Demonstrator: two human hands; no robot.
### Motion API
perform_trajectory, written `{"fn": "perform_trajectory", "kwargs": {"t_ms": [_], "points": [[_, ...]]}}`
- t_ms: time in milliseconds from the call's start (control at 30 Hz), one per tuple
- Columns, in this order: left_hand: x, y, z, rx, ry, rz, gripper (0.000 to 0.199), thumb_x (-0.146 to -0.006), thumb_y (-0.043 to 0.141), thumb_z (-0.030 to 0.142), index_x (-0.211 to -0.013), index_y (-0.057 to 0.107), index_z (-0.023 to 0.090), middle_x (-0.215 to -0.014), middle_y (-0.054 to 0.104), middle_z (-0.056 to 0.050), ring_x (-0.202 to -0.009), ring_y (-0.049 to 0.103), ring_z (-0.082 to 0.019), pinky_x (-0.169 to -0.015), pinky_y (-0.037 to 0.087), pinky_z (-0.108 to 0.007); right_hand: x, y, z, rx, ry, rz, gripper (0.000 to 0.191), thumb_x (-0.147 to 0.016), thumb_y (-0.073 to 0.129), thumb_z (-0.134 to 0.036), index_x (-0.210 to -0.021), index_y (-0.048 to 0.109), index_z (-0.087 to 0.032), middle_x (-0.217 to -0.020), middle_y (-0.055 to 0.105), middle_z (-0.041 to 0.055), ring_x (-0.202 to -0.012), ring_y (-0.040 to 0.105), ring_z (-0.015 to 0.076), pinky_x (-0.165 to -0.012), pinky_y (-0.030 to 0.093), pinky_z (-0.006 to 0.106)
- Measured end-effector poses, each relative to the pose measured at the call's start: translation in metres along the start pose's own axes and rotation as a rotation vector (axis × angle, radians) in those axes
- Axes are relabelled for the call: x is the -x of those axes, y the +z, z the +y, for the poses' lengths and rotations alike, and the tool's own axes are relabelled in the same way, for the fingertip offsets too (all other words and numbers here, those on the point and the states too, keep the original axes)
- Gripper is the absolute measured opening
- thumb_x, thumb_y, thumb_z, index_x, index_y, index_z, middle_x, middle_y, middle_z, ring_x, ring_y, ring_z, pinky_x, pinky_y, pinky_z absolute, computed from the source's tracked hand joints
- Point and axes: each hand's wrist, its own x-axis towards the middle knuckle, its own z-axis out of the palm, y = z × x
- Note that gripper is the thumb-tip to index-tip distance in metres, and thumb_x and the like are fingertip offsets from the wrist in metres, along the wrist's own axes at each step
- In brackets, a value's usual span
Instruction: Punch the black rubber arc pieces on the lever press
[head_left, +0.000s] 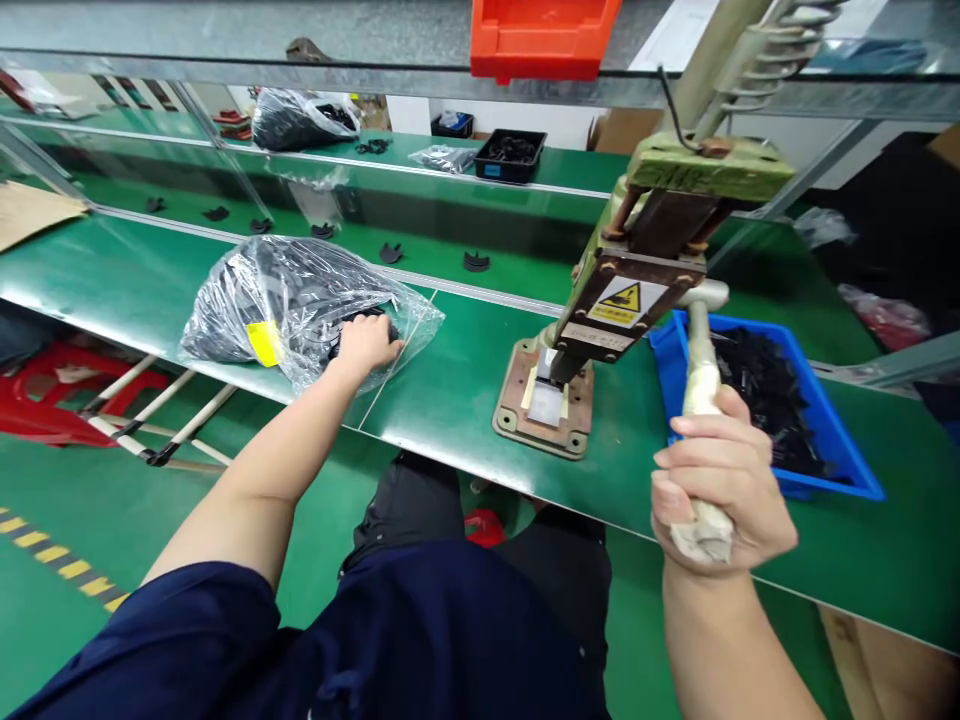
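Note:
My left hand (365, 345) reaches into the mouth of a clear plastic bag (262, 290) full of dark parts, on the left of the green bench; its fingertips are among the parts, and what they hold is hidden. A yellow label (263, 343) is on the bag. My right hand (724, 480) is wrapped round the taped lever handle (701, 375) of a green hand press (637, 250). Under the press ram, a small metal fixture (547, 402) sits on the base plate (508, 402).
Behind my right hand is a blue bin (840, 430) of black parts. Several curved black pieces, one of them (475, 261) near the press, lie in a row behind the rail. An orange bin (544, 35) hangs overhead. A red stool (52, 400) stands at left.

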Motion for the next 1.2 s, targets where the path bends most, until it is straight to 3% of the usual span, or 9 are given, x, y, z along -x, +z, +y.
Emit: {"fn": "perform_trajectory", "kwargs": {"t_ms": [133,300,433,533,700,833,1033,1200], "points": [[-0.014,0.001,-0.019,0.035,-0.045,-0.128,0.048,-0.085,0.075,0.05,-0.121,0.068,0.019,-0.129,0.074,-0.02,-0.127,0.062,-0.042,-0.106,0.046,-0.049,-0.001,0.002,-0.001,-0.029,0.001,0.024,0.011,-0.074,0.076,-0.032,-0.066,0.069,-0.035,-0.064,0.068,-0.0025,-0.08,0.074,0.0266,-0.115,0.054,0.063],[-0.016,0.01,-0.002,0.282,-0.058,-0.154,0.049,-0.079,0.083,0.037,-0.119,0.06,0.024,-0.11,0.078,-0.01,-0.102,0.073,-0.031,-0.09,0.05,-0.036,-0.001,0.003,-0.003,-0.031,-0.004,0.005,0.01,-0.076,0.074,-0.03,-0.069,0.069,-0.034,-0.066,0.068,-0.0025,-0.084,0.073,0.0262,-0.116,0.053,0.063],[-0.004,0.012,0.025,0.321,0.043,-0.121,0.023,-0.087,0.074,0.036,-0.094,0.055,0.025,-0.09,0.074,-0.007,-0.092,0.072,-0.029,-0.082,0.05,-0.035,0.0,0.002,-0.006,-0.012,0.006,-0.019,0.011,-0.078,0.073,-0.032,-0.07,0.066,-0.033,-0.067,0.068,-0.0019,-0.086,0.073,0.0257,-0.117,0.051,0.064],[0.008,0.01,0.055,0.504,0.059,-0.113,0.028,-0.087,0.073,0.036,-0.084,0.048,0.026,-0.078,0.07,-0.004,-0.087,0.072,-0.027,-0.077,0.051,-0.034,0.001,0.002,-0.007,-0.005,0.013,-0.03,0.01,-0.079,0.072,-0.031,-0.072,0.065,-0.033,-0.069,0.068,-0.0022,-0.088,0.073,0.0257,-0.119,0.05,0.064],[0.031,0.012,0.119,1.211,0.092,-0.388,0.047,-0.076,0.084,0.037,-0.074,0.038,0.024,-0.071,0.066,0.0,-0.065,0.066,-0.015,-0.062,0.047,-0.027,0.001,0.001,-0.009,-0.014,-0.007,-0.039,0.008,-0.08,0.071,-0.03,-0.077,0.066,-0.035,-0.072,0.067,-0.0051,-0.092,0.073,0.0235,-0.121,0.05,0.063],[0.043,0.013,0.158,1.459,0.117,-0.52,0.049,-0.063,0.095,0.034,-0.073,0.049,0.021,-0.072,0.065,0.002,-0.062,0.059,-0.01,-0.061,0.044,-0.023,0.002,0.0,-0.011,0.008,0.033,-0.067,0.011,-0.083,0.07,-0.033,-0.075,0.063,-0.035,-0.074,0.066,-0.0062,-0.095,0.074,0.0224,-0.123,0.049,0.064],[0.044,0.006,0.185,1.582,0.038,-0.624,0.044,-0.061,0.1,0.037,-0.084,0.069,0.015,-0.079,0.071,-0.002,-0.066,0.062,-0.01,-0.063,0.049,-0.023,0.002,-0.001,-0.014,0.033,0.046,-0.081,0.013,-0.085,0.07,-0.035,-0.075,0.062,-0.033,-0.073,0.067,-0.006,-0.095,0.073,0.0223,-0.121,0.05,0.065],[0.041,0.01,0.195,1.667,-0.049,-0.585,0.041,-0.063,0.101,0.028,-0.08,0.065,0.016,-0.07,0.069,0.001,-0.06,0.063,-0.009,-0.061,0.053,-0.023,0.004,-0.001,-0.014,0.031,0.057,-0.081,0.013,-0.085,0.069,-0.036,-0.075,0.061,-0.032,-0.074,0.066,-0.007,-0.096,0.074,0.0216,-0.121,0.049,0.068]]}}
